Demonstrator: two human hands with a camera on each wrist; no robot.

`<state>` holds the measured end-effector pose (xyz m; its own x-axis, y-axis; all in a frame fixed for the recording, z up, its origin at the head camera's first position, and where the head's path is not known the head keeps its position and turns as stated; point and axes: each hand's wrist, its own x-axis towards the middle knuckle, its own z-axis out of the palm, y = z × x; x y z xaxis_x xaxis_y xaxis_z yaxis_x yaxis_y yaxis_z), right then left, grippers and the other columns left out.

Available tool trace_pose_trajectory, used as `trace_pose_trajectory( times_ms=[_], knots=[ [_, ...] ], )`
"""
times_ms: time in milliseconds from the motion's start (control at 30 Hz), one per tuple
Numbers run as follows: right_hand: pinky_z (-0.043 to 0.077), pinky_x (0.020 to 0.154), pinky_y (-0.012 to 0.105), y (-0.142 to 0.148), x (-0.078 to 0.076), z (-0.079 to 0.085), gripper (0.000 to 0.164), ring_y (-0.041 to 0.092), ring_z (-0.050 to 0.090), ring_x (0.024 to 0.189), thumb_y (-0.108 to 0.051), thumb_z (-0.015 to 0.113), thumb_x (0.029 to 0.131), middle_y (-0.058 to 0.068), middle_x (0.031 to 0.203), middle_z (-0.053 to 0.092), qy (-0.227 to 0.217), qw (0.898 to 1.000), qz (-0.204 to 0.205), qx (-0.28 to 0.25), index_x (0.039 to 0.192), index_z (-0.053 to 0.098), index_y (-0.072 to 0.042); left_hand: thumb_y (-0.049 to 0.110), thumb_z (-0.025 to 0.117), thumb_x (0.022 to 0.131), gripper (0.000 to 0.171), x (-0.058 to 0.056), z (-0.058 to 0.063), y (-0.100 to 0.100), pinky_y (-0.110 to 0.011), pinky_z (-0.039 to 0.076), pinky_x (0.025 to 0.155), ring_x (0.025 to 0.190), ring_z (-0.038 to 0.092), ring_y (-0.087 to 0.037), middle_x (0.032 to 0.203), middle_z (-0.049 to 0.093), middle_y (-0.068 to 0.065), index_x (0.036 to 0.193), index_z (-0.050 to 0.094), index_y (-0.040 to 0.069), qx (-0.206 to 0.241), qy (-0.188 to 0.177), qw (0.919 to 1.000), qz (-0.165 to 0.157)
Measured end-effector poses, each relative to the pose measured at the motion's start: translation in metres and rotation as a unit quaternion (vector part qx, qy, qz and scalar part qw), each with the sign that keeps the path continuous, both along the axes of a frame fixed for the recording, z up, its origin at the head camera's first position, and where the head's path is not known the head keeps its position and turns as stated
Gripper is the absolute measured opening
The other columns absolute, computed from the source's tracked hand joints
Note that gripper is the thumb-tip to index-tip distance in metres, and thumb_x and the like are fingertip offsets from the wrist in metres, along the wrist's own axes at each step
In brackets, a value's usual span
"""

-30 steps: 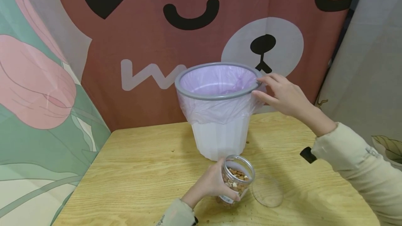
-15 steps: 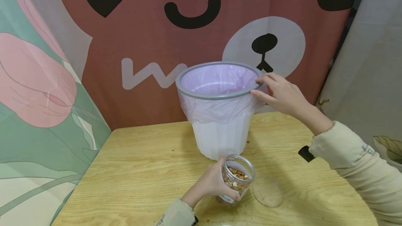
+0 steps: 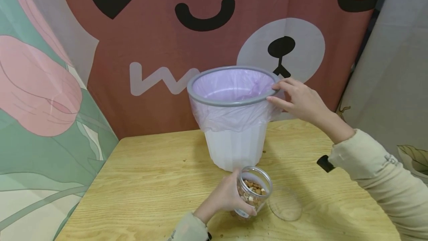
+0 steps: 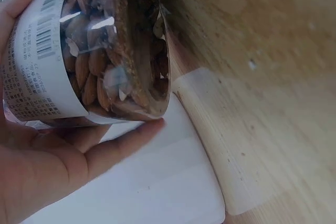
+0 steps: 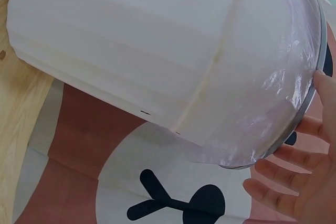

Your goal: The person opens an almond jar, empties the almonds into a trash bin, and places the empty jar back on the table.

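A: Where's the clear round plastic jar (image 3: 253,198)?
B: Towards the near edge of the wooden table (image 3: 143,181), with the left hand (image 3: 227,196) curled round its side. I can't tell whether its base touches down.
A: How would it handle?
B: Fairly light, I'd judge, smooth, perhaps slippery; best gripped round the white label (image 4: 44,51), below the mouth.
A: Contents?
B: Brown almonds (image 4: 94,72) and paler bits. A thin clear disc (image 3: 285,204), probably its lid, lies just beside it, towards the table's right edge.
A: And the white fluted plastic bin (image 3: 234,146)?
B: Upright, nearer the far edge, likely light and stiff. The right hand (image 3: 302,101) pinches its grey rim (image 3: 227,104), the firmest hold. A thin lilac bag (image 3: 230,118) lines it; its bottom is hidden.
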<state>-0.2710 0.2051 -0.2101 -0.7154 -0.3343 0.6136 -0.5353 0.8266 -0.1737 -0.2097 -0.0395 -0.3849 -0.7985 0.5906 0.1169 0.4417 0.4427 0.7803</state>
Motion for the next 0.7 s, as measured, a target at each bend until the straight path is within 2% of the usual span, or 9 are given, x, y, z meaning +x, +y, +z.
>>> trace_pose_trajectory(
  times_ms=[233, 467, 600, 700],
  knots=[
    [0.046, 0.062, 0.043, -0.0002, -0.0018, -0.0012, 0.035, 0.029, 0.056, 0.086, -0.032, 0.061, 0.084, 0.014, 0.117, 0.051, 0.007, 1.000, 0.001, -0.001, 0.108, 0.061, -0.006, 0.029, 0.087, 0.051, 0.085, 0.0007, -0.0008, 0.0004, -0.024, 0.043, 0.079, 0.092, 0.052, -0.006, 0.102, 0.054, 0.009, 0.121, 0.041, 0.014, 0.005, 0.003, 1.0000, 0.000],
    [0.045, 0.057, 0.040, 0.0001, -0.0020, -0.0015, 0.035, 0.025, 0.056, 0.075, -0.032, 0.061, 0.084, 0.013, 0.114, 0.052, 0.019, 1.000, -0.001, 0.004, 0.108, 0.061, -0.007, 0.027, 0.087, 0.051, 0.086, 0.0001, -0.0024, 0.0014, -0.024, 0.043, 0.080, 0.094, 0.052, -0.006, 0.104, 0.054, 0.008, 0.122, 0.041, 0.014, 0.015, 0.021, 0.9996, -0.005],
    [0.045, 0.055, 0.039, 0.0001, -0.0020, -0.0016, 0.035, 0.024, 0.055, 0.073, -0.033, 0.061, 0.084, 0.013, 0.115, 0.052, 0.019, 1.000, -0.003, 0.006, 0.108, 0.061, -0.007, 0.029, 0.087, 0.049, 0.088, 0.0007, -0.0028, 0.0033, -0.025, 0.043, 0.079, 0.093, 0.052, -0.007, 0.104, 0.054, 0.007, 0.123, 0.041, 0.013, 0.007, 0.037, 0.9992, 0.012],
    [0.045, 0.054, 0.038, 0.0000, -0.0025, -0.0015, 0.035, 0.023, 0.055, 0.072, -0.033, 0.061, 0.084, 0.013, 0.115, 0.052, 0.017, 1.000, -0.005, 0.007, 0.108, 0.061, -0.007, 0.030, 0.087, 0.048, 0.096, 0.0018, -0.0024, 0.0038, -0.028, 0.043, 0.080, 0.095, 0.052, -0.010, 0.107, 0.053, 0.005, 0.127, 0.036, 0.009, 0.002, 0.035, 0.9988, 0.033]
  ],
)
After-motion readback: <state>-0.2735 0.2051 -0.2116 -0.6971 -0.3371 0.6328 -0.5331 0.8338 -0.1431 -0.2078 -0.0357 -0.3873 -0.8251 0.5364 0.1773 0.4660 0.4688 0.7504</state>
